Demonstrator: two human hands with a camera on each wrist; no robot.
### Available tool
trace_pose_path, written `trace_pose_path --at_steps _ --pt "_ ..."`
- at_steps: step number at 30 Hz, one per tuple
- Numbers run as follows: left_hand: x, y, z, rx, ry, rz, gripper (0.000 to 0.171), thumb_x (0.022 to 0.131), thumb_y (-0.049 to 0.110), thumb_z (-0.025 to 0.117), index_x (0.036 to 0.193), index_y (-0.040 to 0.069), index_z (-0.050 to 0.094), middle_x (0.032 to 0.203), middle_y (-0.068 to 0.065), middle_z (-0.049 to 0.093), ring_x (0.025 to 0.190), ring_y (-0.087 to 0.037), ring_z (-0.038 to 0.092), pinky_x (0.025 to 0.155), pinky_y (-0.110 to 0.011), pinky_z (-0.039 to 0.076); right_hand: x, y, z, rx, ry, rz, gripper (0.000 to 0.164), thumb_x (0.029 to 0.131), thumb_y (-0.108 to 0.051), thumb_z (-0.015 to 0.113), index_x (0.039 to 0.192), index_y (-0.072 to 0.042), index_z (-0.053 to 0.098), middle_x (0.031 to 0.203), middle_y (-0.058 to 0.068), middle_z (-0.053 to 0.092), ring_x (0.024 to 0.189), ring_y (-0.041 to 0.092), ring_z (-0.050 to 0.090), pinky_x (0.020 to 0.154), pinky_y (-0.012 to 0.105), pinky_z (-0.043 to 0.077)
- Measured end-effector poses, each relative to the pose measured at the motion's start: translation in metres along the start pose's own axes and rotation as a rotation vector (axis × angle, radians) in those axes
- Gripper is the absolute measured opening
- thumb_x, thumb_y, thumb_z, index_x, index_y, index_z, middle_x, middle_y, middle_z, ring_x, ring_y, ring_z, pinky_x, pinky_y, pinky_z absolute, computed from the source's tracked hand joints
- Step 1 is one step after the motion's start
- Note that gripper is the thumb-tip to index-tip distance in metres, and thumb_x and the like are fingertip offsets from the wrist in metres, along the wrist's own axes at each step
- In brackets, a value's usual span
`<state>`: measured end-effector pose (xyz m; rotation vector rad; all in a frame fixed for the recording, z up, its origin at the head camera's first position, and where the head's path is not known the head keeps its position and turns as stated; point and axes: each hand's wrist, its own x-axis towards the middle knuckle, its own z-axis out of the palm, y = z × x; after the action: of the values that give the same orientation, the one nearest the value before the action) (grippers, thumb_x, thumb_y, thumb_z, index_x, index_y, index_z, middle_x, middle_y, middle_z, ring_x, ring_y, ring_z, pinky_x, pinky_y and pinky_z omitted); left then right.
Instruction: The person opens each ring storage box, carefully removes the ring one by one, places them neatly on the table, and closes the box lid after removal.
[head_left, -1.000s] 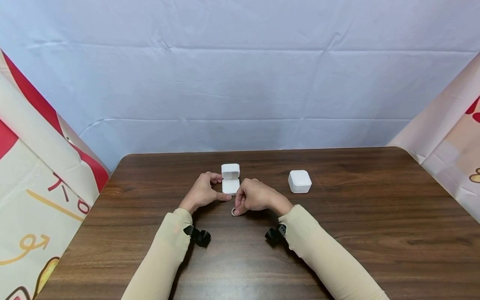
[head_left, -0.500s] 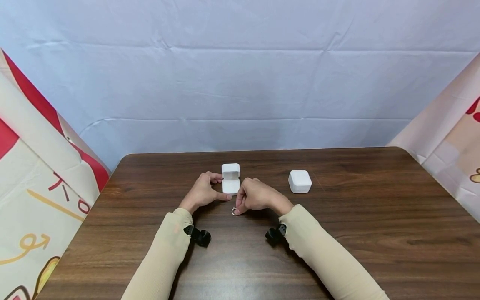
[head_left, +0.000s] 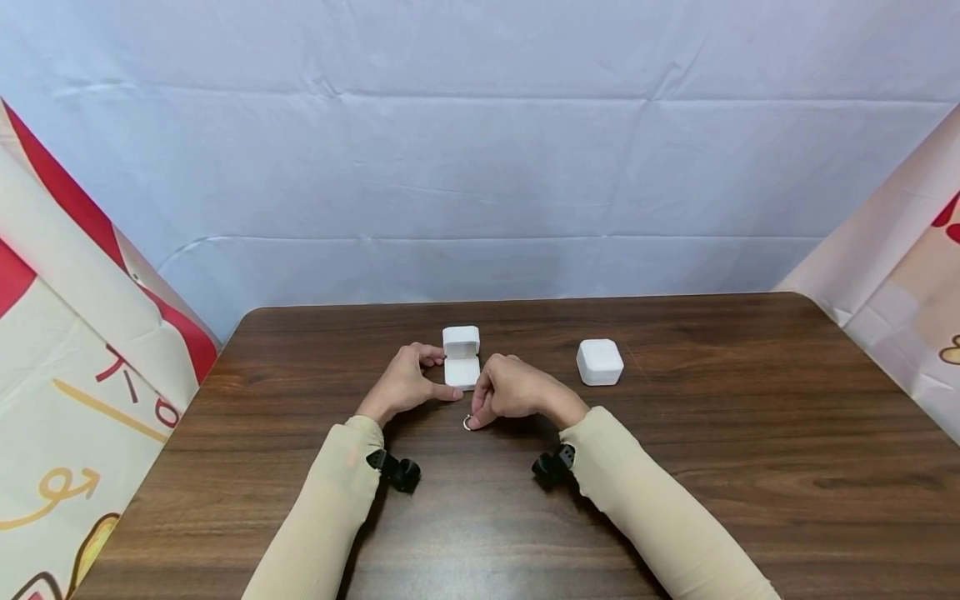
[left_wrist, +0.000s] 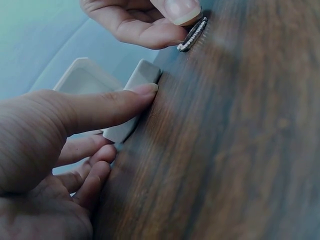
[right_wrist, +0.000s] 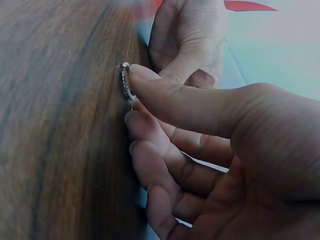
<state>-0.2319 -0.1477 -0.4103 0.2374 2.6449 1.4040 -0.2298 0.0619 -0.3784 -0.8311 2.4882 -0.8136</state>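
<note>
A small white ring box (head_left: 461,375) stands near the middle of the table, its lid (head_left: 461,337) raised. My left hand (head_left: 403,385) holds it, thumb along the front of the base (left_wrist: 143,74) and fingers at its left side. Just in front of the box, my right hand (head_left: 517,390) pinches a ring (left_wrist: 193,36) between thumb and forefinger. Small stones line the ring's outer band, and it is tilted on edge, low at the table surface. In the right wrist view, the thumb covers part of the ring (right_wrist: 125,82).
A second white box (head_left: 599,363), closed, stands to the right of my right hand on the brown wooden table (head_left: 720,450). A pale cloth (head_left: 480,183) hangs behind the table's far edge. Printed cloths hang at both sides. Each wrist wears a small black camera.
</note>
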Motion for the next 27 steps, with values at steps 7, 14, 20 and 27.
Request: trace_pose_path --at_steps 7,14,20,27 --pt "0.000 -0.001 0.000 -0.004 -0.003 -0.003 0.060 0.074 0.013 0.093 0.125 -0.002 0.066 0.122 -0.014 0.058 0.115 -0.032 0.051 0.100 -0.045 0.044 0.000 0.001 -0.004 0.036 -0.020 -0.011 0.016 0.079 -0.023 0.090 0.073 -0.016 0.077 0.061 -0.008 0.065 0.057 0.005 0.053 0.058 0.024 0.045" --pt "0.000 0.000 0.000 -0.005 0.005 0.012 0.060 0.072 0.013 0.094 0.123 -0.003 0.067 0.119 -0.014 0.060 0.113 -0.032 0.052 0.099 -0.045 0.044 -0.002 0.006 -0.013 0.071 -0.023 -0.023 0.013 0.081 -0.021 0.088 0.077 -0.015 0.077 0.063 -0.008 0.064 0.059 0.006 0.052 0.059 0.024 0.044" --pt "0.001 0.000 -0.001 0.012 0.012 0.026 0.062 0.070 0.014 0.095 0.123 -0.004 0.067 0.117 -0.014 0.061 0.112 -0.032 0.054 0.099 -0.045 0.045 -0.004 0.011 -0.021 0.111 0.017 -0.008 0.013 0.082 -0.022 0.087 0.079 -0.014 0.078 0.067 -0.007 0.069 0.064 0.007 0.056 0.063 0.025 0.046" --pt "0.001 -0.002 0.000 0.013 0.010 0.020 0.064 0.071 0.014 0.095 0.125 -0.003 0.066 0.119 -0.013 0.062 0.113 -0.031 0.054 0.100 -0.045 0.045 -0.006 0.017 -0.026 0.168 0.119 0.027 0.014 0.083 -0.025 0.087 0.083 -0.013 0.079 0.074 -0.004 0.070 0.068 0.012 0.056 0.064 0.029 0.046"
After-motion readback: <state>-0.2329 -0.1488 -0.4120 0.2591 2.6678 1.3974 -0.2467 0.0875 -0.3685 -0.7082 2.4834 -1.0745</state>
